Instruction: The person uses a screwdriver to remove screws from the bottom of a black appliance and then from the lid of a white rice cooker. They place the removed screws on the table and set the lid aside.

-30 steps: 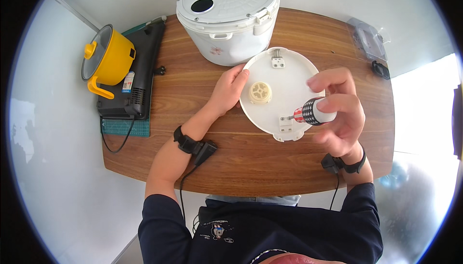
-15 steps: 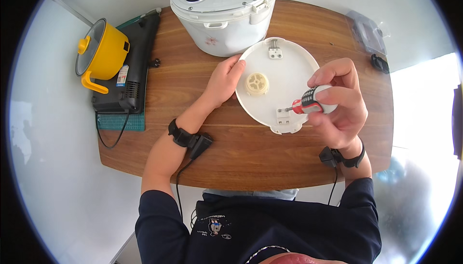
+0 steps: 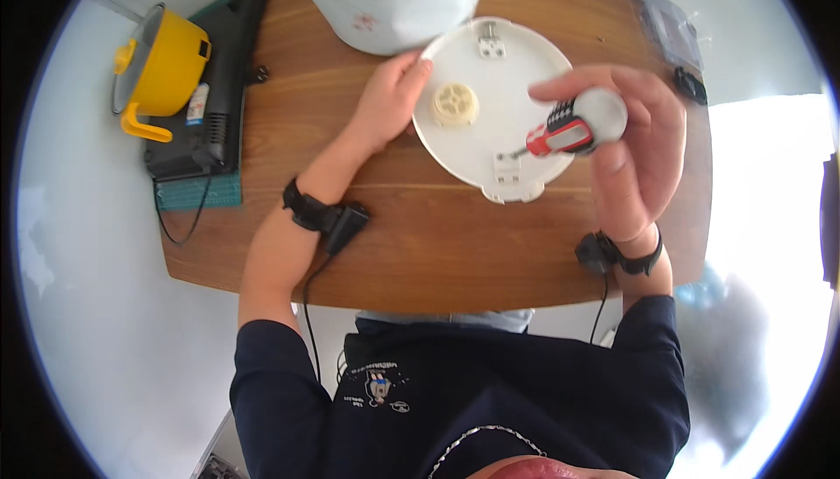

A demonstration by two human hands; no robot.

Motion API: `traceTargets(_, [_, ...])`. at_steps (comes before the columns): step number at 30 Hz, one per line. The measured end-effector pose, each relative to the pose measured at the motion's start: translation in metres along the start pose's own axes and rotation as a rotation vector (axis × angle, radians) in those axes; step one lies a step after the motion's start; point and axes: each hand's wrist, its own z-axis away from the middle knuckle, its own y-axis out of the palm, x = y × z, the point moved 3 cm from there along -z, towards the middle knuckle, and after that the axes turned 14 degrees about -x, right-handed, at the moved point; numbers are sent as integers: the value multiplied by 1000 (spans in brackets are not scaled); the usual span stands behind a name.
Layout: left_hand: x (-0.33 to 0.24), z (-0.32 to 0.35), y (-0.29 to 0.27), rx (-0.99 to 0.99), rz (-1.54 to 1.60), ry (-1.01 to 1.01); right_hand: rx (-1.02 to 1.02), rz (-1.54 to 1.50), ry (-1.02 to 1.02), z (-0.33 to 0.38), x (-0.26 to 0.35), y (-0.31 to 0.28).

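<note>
My left hand (image 3: 385, 104) grips the left rim of a round white plastic lid (image 3: 521, 85), thumb over the edge. The lid lies with its inside facing up; a cream round vent piece (image 3: 455, 105) sits in it. In my right hand (image 3: 647, 133) is a short screwdriver (image 3: 569, 133) with a red, black and grey handle. Its tip meets, or is very close to, a screw on the small white bracket (image 3: 507, 168) at the lid's near edge. The thumb lies by the handle, the index finger is lifted away, and the grip looks loose. Another bracket (image 3: 492, 46) sits at the far edge.
A tall white lidded container (image 3: 394, 11) stands just behind the lid. On the left, a yellow pot (image 3: 184, 63) rests on a black appliance (image 3: 229, 94) over a green cutting mat (image 3: 201, 193). A clear plastic case (image 3: 674, 37) and a small black object (image 3: 690, 85) lie far right.
My right-hand fingers have loosened from a close hold on the screwdriver handle, the index finger now stretched out. The whole view has shifted, so things appear higher. My left hand keeps the rim.
</note>
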Motion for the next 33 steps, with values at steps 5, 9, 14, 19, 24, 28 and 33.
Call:
traceTargets(5, [-19,8,0,32,-57,-88,136,164,-131,-7,-5,-8])
traceTargets(9, [-12,7,4,-50,12,13,167,320,-226,-6,-8,-11])
traceTargets(14, [-20,9,3,19,-26,-16,127,109,-174,-6,-17,-10])
traceTargets(19, [-10,4,2,1,-6,-1,157,308,-280,-6,-12,-13])
traceTargets(24, [-11,4,1,38,-21,-21,17,102,-164,-6,-16,-7])
traceTargets(28, [-8,4,-3,26,-12,-30,69,262,-359,-12,-16,-10])
traceTargets(33, [-5,5,-6,11,-20,-27,128,290,-233,-6,-10,-12])
